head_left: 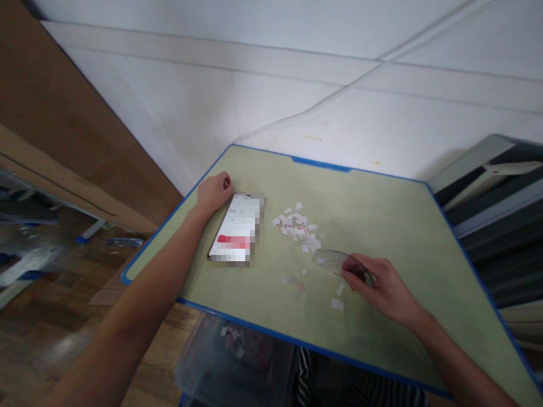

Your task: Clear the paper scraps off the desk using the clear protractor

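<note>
My right hand (377,280) pinches a clear plastic protractor (330,260) above the pale green tabletop, its curved side facing away from me. Just beyond the protractor's left end lies a loose heap of small white paper scraps (297,225). A few more scraps (337,304) are scattered on my side of it, some blurred. My left hand (215,190) rests at the table's left side, fingers curled into a loose fist with nothing visible in it. Beside that hand is a phone (235,229) with a timer-like screen and a red button, its right part pixelated.
The green table (382,217) has a blue rim and stands against a white wall (271,90). Below its near edge is a clear plastic bin (237,362) with paper scraps inside. Dark folded furniture (500,198) leans at the right; a brown wooden panel (85,124) stands left.
</note>
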Action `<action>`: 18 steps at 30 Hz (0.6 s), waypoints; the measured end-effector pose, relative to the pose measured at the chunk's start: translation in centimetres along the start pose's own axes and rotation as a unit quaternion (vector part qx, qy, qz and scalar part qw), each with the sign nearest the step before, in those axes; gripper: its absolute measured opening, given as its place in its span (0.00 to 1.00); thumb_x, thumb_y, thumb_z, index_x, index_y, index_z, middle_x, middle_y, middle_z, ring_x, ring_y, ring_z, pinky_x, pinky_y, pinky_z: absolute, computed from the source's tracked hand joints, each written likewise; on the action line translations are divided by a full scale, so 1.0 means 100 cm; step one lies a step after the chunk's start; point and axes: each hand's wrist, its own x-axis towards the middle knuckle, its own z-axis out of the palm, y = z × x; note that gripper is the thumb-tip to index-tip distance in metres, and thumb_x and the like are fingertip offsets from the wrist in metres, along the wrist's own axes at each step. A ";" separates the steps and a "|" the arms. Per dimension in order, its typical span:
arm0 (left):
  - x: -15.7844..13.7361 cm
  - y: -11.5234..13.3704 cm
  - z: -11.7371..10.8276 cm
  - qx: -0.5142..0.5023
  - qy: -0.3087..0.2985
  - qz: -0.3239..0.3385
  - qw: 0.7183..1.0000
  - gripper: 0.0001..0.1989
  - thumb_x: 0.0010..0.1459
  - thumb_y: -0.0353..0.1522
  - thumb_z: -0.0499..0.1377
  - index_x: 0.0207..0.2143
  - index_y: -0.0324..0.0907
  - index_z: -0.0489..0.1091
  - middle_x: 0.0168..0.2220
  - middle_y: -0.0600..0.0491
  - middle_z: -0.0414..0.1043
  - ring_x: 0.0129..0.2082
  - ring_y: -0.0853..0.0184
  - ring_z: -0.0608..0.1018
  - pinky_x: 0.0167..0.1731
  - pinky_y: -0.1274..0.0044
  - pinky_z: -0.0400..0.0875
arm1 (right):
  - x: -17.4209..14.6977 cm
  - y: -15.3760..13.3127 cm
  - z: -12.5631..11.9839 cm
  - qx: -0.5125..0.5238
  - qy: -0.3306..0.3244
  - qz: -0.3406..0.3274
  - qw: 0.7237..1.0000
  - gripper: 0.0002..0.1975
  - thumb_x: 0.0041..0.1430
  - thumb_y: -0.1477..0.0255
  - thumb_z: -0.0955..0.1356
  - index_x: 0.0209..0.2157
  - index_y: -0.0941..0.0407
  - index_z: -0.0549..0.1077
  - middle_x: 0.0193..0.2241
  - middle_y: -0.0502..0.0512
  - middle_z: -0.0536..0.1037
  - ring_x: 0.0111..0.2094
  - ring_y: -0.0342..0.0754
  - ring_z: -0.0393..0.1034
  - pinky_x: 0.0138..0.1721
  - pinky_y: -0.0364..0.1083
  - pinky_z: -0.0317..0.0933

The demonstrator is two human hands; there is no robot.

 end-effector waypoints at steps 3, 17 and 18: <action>0.000 0.001 -0.001 -0.004 0.000 -0.004 1.000 0.13 0.56 0.33 0.49 0.38 0.42 0.71 0.38 0.46 0.76 0.37 0.60 0.75 0.34 0.73 0.64 | 0.000 0.000 0.002 -0.002 -0.021 -0.002 1.000 0.10 0.59 0.70 0.62 0.24 0.55 0.67 0.16 0.46 0.68 0.17 0.42 0.63 0.19 0.40 0.57; 0.001 -0.001 0.002 0.013 0.001 -0.001 1.000 0.12 0.57 0.33 0.49 0.39 0.40 0.70 0.37 0.45 0.76 0.36 0.61 0.76 0.31 0.74 0.62 | 0.000 0.004 0.007 0.007 -0.054 0.012 0.998 0.10 0.59 0.69 0.62 0.25 0.55 0.66 0.17 0.46 0.67 0.18 0.41 0.61 0.21 0.40 0.55; 0.001 0.000 0.002 0.014 0.001 -0.002 1.000 0.12 0.57 0.33 0.49 0.39 0.40 0.70 0.37 0.45 0.76 0.36 0.61 0.76 0.31 0.74 0.61 | 0.000 0.004 0.007 0.005 -0.056 0.014 0.998 0.10 0.60 0.69 0.62 0.25 0.55 0.66 0.17 0.46 0.67 0.18 0.41 0.61 0.21 0.40 0.55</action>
